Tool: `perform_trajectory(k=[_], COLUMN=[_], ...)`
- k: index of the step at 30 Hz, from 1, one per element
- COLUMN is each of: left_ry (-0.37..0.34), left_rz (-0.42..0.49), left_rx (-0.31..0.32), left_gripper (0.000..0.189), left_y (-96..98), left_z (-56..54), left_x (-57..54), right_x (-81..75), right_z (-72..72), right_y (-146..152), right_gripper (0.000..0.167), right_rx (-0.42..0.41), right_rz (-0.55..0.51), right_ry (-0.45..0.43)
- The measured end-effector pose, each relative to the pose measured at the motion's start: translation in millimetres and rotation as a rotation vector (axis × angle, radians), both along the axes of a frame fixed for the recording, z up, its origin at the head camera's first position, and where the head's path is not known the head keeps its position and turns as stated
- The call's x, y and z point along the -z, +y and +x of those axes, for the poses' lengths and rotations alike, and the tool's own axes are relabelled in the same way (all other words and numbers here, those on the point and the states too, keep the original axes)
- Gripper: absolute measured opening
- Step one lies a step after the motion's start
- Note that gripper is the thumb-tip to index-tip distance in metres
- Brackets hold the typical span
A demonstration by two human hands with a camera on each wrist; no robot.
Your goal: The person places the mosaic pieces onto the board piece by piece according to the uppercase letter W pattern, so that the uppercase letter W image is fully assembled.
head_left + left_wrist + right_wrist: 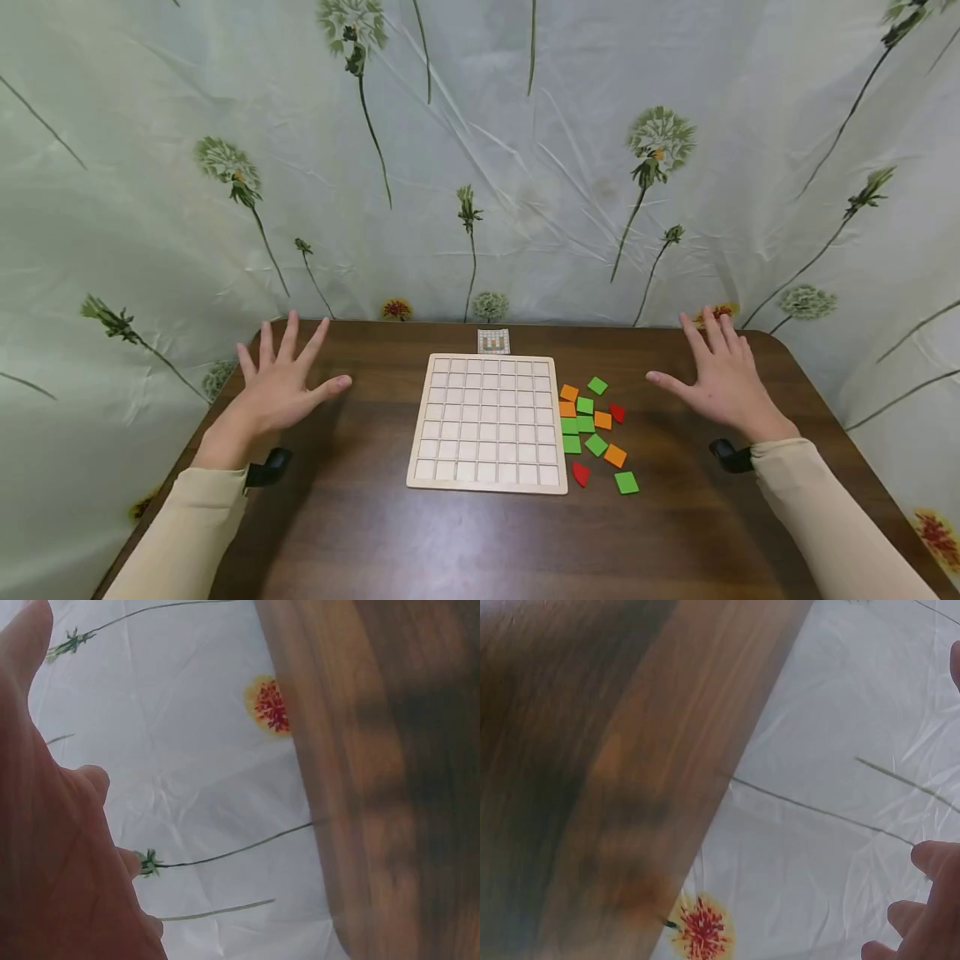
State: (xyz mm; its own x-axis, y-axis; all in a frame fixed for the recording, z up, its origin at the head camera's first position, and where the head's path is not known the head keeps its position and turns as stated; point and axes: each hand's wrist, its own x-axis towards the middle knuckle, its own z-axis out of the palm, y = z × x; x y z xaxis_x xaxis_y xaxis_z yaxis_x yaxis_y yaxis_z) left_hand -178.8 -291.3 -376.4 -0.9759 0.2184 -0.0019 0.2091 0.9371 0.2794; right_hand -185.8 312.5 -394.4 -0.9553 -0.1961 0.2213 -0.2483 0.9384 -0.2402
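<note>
In the head view a pale wooden board (481,422) with a grid of square cells lies on the brown table. Right beside it several flat pieces are scattered: green squares such as one green tile (626,482), orange squares such as one orange tile (615,455), and two red pieces, one a red rounded wedge (581,474). My left hand (279,387) hovers left of the board, fingers spread, holding nothing. To the right of the pieces my right hand (723,383) is also raised, its fingers straight and nothing in it. Both wrist views show only part of each hand.
A small card (493,342) with a printed grid pattern lies behind the board. The wooden table (345,533) ends at the back against a pale curtain (525,167) printed with dandelions. Each wrist wears a black strap-on device.
</note>
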Motion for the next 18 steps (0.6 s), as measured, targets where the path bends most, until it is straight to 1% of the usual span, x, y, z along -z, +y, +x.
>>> perform_trajectory(k=[5,10,18], left_ry=[0.009,0.003,-0.010], left_rz=[0.023,0.057,0.130], left_rx=[0.006,0.024,0.051], left_gripper=[0.094,0.094,0.092], left_y=[6.9,17.2,33.5], left_z=[2.3,6.2,8.9], left_x=[8.6,19.2,38.5], right_x=[4.1,6.9,18.0], right_z=[-0.6,-1.7,-7.6], right_y=[-8.5,-18.1,-35.2], right_gripper=[0.105,0.104,0.102], right_rx=[-0.012,-0.022,-0.040], right_rz=[-0.011,-0.031,-0.127], right_ry=[-0.020,-0.037,-0.122])
